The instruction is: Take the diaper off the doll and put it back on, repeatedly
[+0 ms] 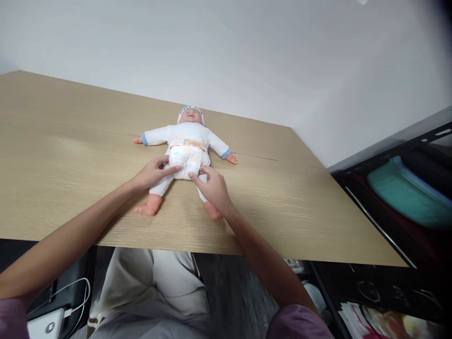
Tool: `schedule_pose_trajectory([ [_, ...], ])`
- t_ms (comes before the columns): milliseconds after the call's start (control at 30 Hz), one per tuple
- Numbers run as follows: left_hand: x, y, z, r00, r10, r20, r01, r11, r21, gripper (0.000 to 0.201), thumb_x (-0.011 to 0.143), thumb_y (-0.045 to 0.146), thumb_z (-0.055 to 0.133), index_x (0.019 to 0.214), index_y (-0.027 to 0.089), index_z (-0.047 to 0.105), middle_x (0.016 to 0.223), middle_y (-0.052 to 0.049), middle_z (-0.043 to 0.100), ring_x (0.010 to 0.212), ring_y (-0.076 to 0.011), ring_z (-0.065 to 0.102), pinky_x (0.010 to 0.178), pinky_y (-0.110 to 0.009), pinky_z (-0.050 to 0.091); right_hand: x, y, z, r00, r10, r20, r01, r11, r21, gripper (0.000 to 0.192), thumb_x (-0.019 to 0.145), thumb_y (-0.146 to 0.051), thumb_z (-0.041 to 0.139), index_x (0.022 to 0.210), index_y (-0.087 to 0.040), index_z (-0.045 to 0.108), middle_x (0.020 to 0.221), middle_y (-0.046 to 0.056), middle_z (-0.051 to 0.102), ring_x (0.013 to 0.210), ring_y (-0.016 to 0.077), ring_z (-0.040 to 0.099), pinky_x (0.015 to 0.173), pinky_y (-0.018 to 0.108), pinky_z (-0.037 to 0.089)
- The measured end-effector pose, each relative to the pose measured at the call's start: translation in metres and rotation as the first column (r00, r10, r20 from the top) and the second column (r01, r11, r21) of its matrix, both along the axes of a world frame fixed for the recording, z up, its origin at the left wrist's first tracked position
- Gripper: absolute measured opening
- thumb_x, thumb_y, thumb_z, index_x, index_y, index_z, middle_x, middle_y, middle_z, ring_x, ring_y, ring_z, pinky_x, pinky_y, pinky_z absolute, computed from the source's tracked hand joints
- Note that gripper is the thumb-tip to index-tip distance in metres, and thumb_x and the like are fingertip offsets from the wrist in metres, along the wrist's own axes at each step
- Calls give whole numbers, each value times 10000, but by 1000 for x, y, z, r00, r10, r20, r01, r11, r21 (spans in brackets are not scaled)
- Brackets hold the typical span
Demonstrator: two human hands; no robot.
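Wooden worktop (70,155) is seen bearing a baby doll (187,136) laid on its back near the far edge, dressed in a white suit and a diaper (186,157). The diaper's lower edge is pinched by the left hand (151,174) and the right hand (212,186), fingers narrowed on either side. A dark shelf (388,226) at the right is seen holding a teal folded item (406,193).
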State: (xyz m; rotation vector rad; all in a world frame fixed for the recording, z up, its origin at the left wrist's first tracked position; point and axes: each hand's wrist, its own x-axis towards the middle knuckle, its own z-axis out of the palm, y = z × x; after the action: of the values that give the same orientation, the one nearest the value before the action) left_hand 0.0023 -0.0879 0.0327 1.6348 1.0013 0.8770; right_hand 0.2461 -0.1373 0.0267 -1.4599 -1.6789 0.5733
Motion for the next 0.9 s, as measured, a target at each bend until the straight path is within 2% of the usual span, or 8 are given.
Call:
schedule_pose_trajectory([
  [233,-4,2,-6,992,21,122,-5,992,-130,510,924,655,893,1141,202,803,1167,-86,813,1003,-248,731,835,-349,547,0,-1,-2,993,-39,-109,33,998,-53,411,980,-650,708,871,-254,690,796,-2,685,712,205,569,695,335,465],
  [333,-5,3,-8,991,14,130,0,994,-106,505,927,655,894,1135,206,795,1144,-78,810,992,-247,729,829,-349,545,-2,-6,-1,997,-65,-33,65,998,15,350,1024,-578,705,884,-257,706,860,25,722,867,252,658,847,370,537],
  [433,-4,3,-8,986,3,169,14,995,-103,496,923,644,903,1118,206,776,1134,-73,808,997,-244,731,839,-351,548,0,-6,-4,996,-86,24,82,987,136,251,1032,-478,737,940,-245,755,1075,87,746,1102,297,703,1071,447,552],
  [500,-3,3,-8,986,6,169,11,995,-100,501,907,645,913,1083,200,765,1093,-66,801,968,-236,725,818,-345,538,4,-2,-8,997,-71,11,69,984,167,209,1017,-436,773,982,-231,793,1161,111,719,1149,297,714,1117,460,555],
  [633,-2,1,-8,984,38,175,-17,993,-119,538,850,663,949,1023,191,757,979,-37,775,898,-213,701,773,-318,502,15,5,-15,1000,7,-28,-4,994,105,244,997,-434,820,1081,-208,851,1107,82,694,959,243,701,966,416,595],
  [767,-11,-1,-8,978,46,206,-20,992,-123,590,856,660,946,1177,190,790,1170,-86,831,1077,-260,754,942,-365,560,27,-5,-15,998,56,-27,-52,990,132,336,1067,-501,749,1190,-211,867,1108,68,686,741,164,586,772,360,561],
  [833,-21,1,-6,990,54,134,-45,997,-68,569,928,665,878,1242,198,797,1260,-109,835,1150,-283,761,1018,-405,567,36,-11,-13,997,67,-32,-61,984,168,365,1123,-527,673,1231,-230,857,1142,74,704,753,165,598,759,353,561],
  [900,-32,8,-5,995,100,4,-100,991,84,505,1017,652,778,1250,204,796,1285,-117,830,1161,-292,756,1056,-441,564,47,-8,-12,999,35,-17,-31,976,217,372,1156,-529,616,1221,-235,835,1159,84,727,827,192,642,804,363,581],
])
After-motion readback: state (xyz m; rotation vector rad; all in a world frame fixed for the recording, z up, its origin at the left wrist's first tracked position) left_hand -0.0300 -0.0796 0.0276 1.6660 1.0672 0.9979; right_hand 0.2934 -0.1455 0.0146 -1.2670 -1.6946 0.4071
